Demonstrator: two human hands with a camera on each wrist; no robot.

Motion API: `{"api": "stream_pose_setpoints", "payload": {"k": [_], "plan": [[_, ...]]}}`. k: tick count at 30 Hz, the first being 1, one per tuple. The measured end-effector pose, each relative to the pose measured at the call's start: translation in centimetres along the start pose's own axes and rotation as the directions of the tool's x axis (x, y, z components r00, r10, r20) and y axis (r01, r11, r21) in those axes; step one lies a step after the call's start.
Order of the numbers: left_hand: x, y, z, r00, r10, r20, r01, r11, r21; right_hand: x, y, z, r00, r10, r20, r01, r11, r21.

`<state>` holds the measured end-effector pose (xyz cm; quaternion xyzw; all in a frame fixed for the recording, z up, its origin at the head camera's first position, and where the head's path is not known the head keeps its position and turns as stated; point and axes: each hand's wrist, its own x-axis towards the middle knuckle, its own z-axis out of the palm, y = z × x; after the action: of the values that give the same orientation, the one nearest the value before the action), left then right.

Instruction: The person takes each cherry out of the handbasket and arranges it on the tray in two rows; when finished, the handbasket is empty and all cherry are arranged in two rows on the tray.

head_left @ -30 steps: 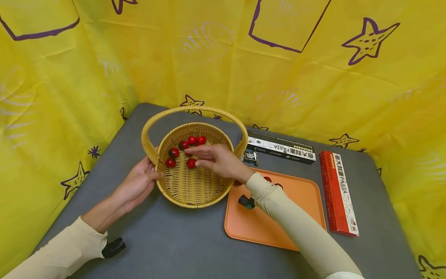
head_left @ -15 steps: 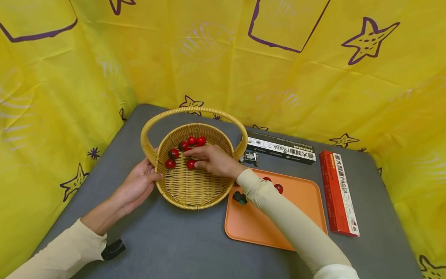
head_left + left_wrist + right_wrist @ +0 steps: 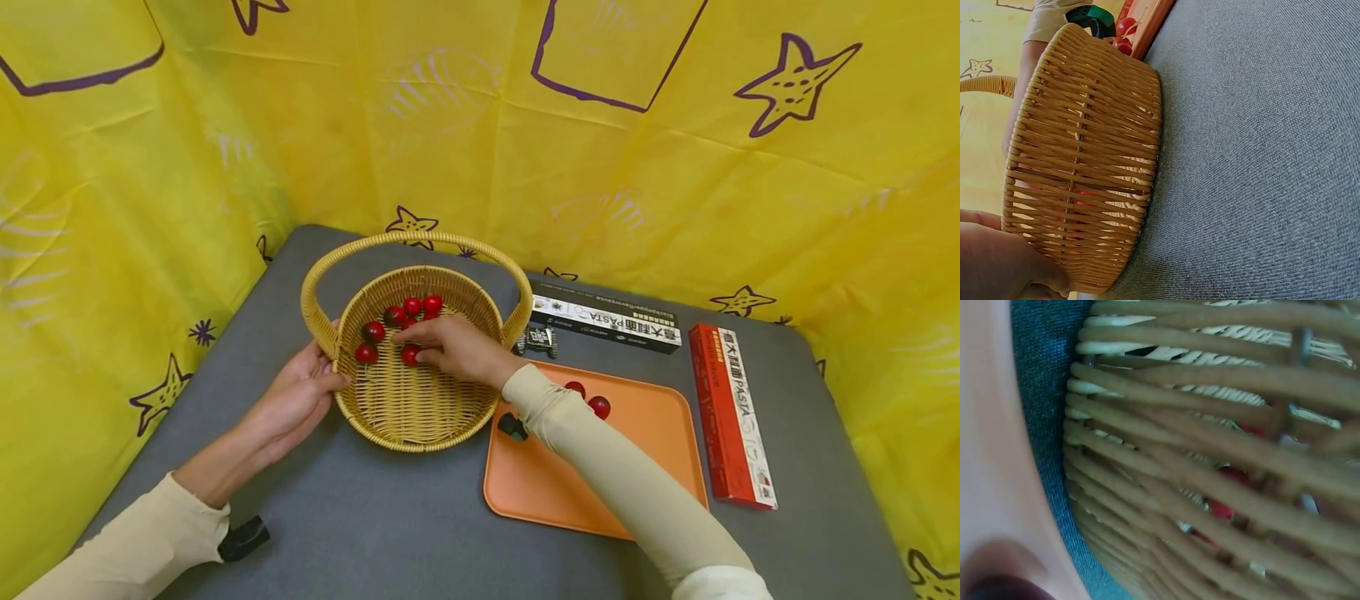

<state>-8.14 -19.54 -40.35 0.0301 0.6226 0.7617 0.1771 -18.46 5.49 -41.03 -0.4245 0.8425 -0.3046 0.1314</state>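
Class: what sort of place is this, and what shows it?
Likely a staged tabletop set-up: yellow printed cloth hangs along three sides of a grey table bearing a wicker basket and an orange tray.

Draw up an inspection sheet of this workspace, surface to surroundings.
Surface: grey woven-textured tabletop
Job's things: round yellow woven basket holding round red fruits; more on a flat orange tray
Clutter: long black-and-white pasta box; long red-and-white pasta box; small black packet
Hands: left hand grips basket rim; right hand inside basket, thumb at one fruit, pinch unclear
Cables: nothing seen
Surroundings: yellow cloth backdrop with purple starfish drawings
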Motion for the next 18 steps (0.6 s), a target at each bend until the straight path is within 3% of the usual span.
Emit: {"api": "stream_pose_setpoints", "payload": {"k": [9, 18], "plan": [[-0.01, -0.05, -0.07, 1.0, -0.006, -0.003, 0.006, 1.0, -0.027, 0.31, -0.04, 0.5, 1.0, 0.0, 0.03, 0.001, 0.999, -0.045], [-0.01, 0.01, -0.13, 1.0, 0.0, 0.002, 0.0, 1.0, -0.025, 0.38, -0.04, 0.72, 1.0, 0.016, 0.0, -0.016, 0.998, -0.055]]}}
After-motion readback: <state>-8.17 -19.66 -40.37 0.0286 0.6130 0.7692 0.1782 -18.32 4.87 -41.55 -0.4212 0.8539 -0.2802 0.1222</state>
